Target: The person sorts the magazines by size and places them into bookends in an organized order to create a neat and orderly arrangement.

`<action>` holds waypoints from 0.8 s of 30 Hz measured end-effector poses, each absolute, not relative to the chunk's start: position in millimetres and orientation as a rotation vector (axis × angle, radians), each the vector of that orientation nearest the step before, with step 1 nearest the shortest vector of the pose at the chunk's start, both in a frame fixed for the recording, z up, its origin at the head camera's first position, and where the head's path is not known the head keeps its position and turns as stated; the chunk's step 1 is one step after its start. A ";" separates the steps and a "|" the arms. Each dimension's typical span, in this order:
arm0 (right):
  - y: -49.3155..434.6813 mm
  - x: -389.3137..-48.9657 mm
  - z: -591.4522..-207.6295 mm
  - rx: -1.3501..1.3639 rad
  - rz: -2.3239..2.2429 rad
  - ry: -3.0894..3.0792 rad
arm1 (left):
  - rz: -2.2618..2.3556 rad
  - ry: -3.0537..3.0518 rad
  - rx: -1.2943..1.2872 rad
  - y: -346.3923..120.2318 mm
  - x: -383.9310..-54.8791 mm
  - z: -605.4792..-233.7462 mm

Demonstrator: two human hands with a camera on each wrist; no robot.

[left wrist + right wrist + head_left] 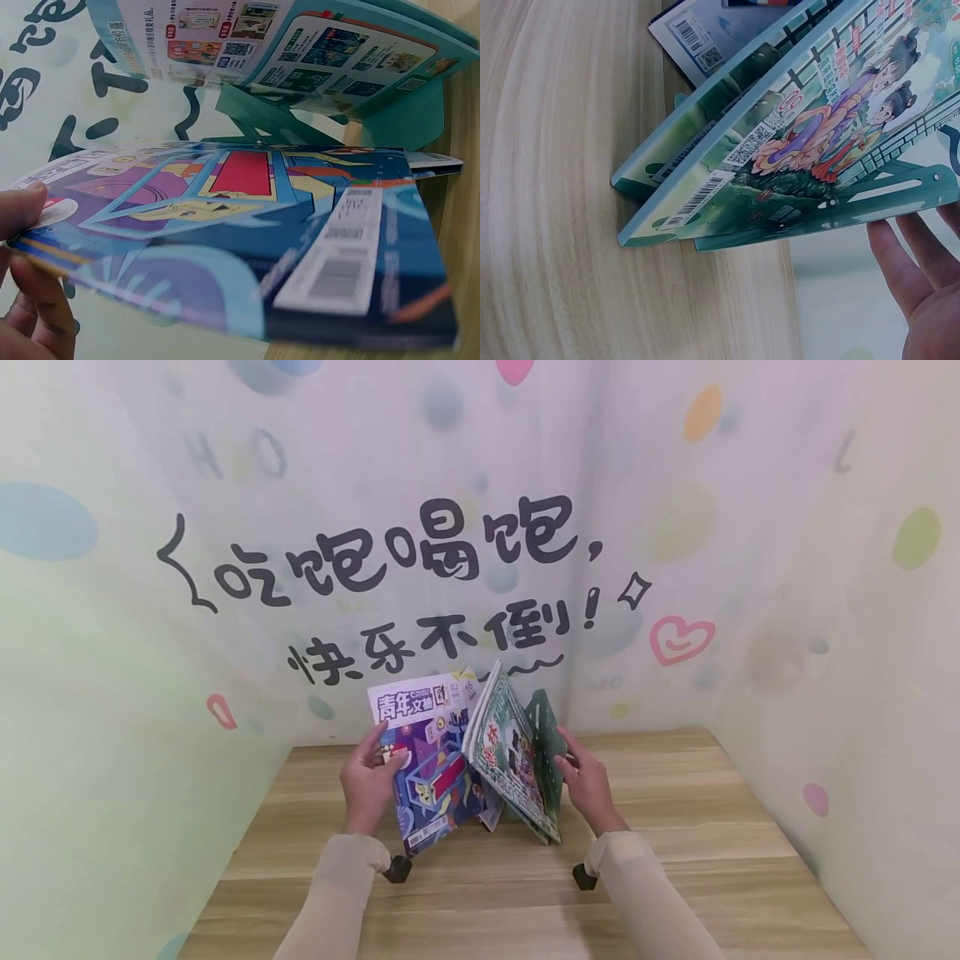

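Stretching forward over the desk (675, 860), two pale sleeves. On the left, left hand (365, 785) pinching the edge of the blue magazine (431, 768), lifting it off the wood. Beside it, leaning tilted on the desk, the green magazines (517, 760) against a green stand (546, 718). On the right, right hand (588, 781) touching the stand, fingers straight.

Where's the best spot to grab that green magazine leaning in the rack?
Probably the green magazine's raised top edge, approached from above on the right. It tilts against the green rack with its lower corner on the wooden table, and the right hand is nearest.
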State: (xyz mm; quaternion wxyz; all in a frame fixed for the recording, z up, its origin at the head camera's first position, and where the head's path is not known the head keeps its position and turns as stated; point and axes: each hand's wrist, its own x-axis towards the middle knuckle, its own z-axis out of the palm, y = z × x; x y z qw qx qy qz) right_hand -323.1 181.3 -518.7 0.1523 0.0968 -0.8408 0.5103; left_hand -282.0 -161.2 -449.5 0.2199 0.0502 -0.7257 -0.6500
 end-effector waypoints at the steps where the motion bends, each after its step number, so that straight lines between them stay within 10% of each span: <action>1: 181.4 -323.0 -518.6 0.274 1.464 -2.414 | -1.799 -2.014 0.124 -161.1 -281.5 -449.6; 24: 180.9 -321.6 -515.9 0.259 1.480 -2.424 | -1.784 -2.026 0.023 -151.8 -280.3 -449.8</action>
